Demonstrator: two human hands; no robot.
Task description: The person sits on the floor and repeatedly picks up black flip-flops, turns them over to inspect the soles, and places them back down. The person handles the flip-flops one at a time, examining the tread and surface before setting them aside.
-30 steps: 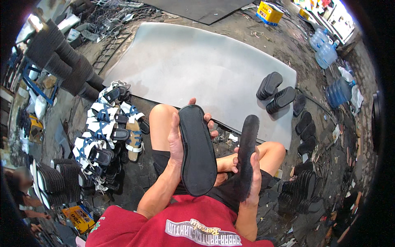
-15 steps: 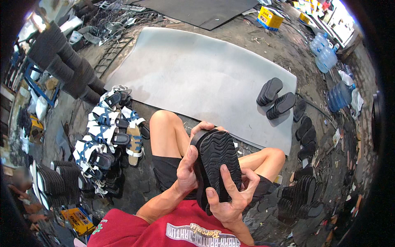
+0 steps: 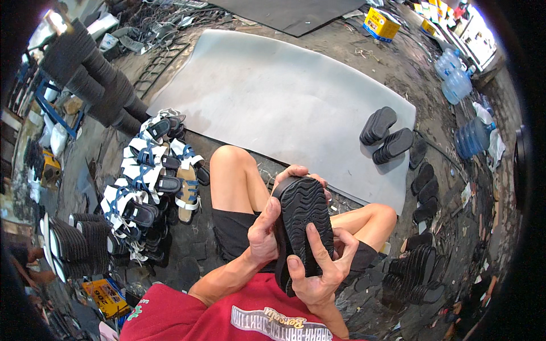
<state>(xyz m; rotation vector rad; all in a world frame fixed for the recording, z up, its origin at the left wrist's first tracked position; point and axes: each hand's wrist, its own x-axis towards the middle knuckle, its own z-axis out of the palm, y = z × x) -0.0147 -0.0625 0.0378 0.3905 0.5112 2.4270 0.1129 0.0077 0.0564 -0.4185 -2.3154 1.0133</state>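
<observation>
Between my two hands is a black shoe sole (image 3: 305, 213), its wavy-ribbed tread facing up, held over my lap. My left hand (image 3: 266, 224) grips its left edge, thumb along the side and fingers curled over the far end. At the near right my right hand (image 3: 324, 270) closes round it, one finger lying on the tread and the others at the edge. What is under the sole is hidden.
A grey sheet (image 3: 273, 102) lies ahead, bearing stacks of black soles (image 3: 392, 145). White-and-blue strapped sandals (image 3: 151, 176) are piled at left, near tall black sole stacks (image 3: 94, 79). More soles (image 3: 418, 273) lie right. Blue water bottles (image 3: 472, 133) and a yellow box (image 3: 381, 24) stand farther off.
The sole has shifted slightly to the right with both hands still on it. The grip looks nearly the same, and the surroundings sit a little differently in view.
</observation>
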